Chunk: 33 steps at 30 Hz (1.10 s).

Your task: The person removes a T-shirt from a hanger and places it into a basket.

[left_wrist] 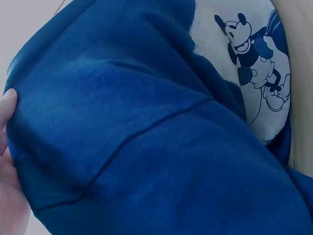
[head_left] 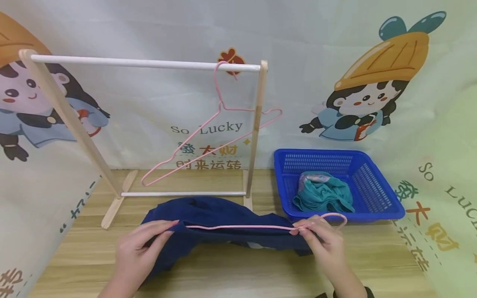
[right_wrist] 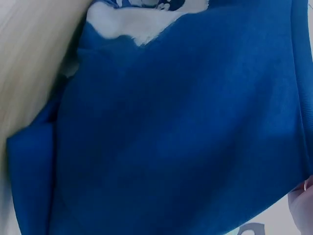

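A dark blue shirt (head_left: 208, 209) is stretched between both hands above the table; its white patch with a cartoon mouse print (left_wrist: 257, 63) shows in the left wrist view. My left hand (head_left: 143, 242) pinches the left end of the shirt's opening between thumb and fingers. At the other end, my right hand (head_left: 326, 240) pinches a pink clothes hanger (head_left: 238, 227) near its hook, along with the shirt's edge. The hanger lies along the opening, its hook sticking out beyond the right hand. Much of the hanger's lower part is hidden by cloth.
Behind the shirt stands a wooden rack with a white rail (head_left: 149, 63). A second pink hanger (head_left: 193, 136) hangs bare near the rail's right end. To the right, a blue plastic basket (head_left: 372, 182) holds a crumpled teal cloth garment (head_left: 324, 192). A printed backdrop surrounds the wooden table (head_left: 74, 256).
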Available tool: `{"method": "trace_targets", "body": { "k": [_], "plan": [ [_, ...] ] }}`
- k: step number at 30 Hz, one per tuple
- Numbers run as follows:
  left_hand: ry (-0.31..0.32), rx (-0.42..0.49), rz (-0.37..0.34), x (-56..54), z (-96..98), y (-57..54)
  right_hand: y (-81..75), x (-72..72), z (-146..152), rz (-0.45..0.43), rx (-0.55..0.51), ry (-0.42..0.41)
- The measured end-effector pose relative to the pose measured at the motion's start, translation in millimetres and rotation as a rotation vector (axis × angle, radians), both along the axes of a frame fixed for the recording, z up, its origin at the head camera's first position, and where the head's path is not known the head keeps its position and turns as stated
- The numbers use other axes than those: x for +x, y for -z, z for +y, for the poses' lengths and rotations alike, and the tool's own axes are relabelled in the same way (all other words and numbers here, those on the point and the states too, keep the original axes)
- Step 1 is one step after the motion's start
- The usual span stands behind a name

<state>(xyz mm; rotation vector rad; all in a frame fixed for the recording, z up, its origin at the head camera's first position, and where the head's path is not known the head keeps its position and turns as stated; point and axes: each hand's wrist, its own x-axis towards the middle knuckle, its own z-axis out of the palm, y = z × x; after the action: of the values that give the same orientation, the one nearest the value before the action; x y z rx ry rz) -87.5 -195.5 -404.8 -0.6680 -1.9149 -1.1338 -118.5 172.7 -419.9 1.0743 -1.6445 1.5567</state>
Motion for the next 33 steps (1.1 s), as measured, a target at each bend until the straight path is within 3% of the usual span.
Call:
{"method": "trace_targets", "body": {
  "k": [8,17,21,28,33],
  "plan": [
    [-0.059,0.026,-0.05,1.3,-6.4,0.6,-3.9,-2.0,15,-0.145,-0.158,-0.073],
    [-0.07,0.026,-0.076,-2.0,-4.0,1.4,-7.1,-1.0,10,-0.072,-0.096,-0.052],
    [-0.077,-0.011,-0.148,-0.4,0.1,1.4,-8.9,1.2,6,-0.045,-0.037,-0.003],
    [-0.072,-0.115,-0.266,-2.9,7.4,5.3,-12.2,-0.2,-5,0.077,0.048,0.034],
    [-0.096,-0.065,-0.346,-0.6,6.0,2.1,-18.2,2.6,-9,0.105,0.126,0.072]
  ]
}}
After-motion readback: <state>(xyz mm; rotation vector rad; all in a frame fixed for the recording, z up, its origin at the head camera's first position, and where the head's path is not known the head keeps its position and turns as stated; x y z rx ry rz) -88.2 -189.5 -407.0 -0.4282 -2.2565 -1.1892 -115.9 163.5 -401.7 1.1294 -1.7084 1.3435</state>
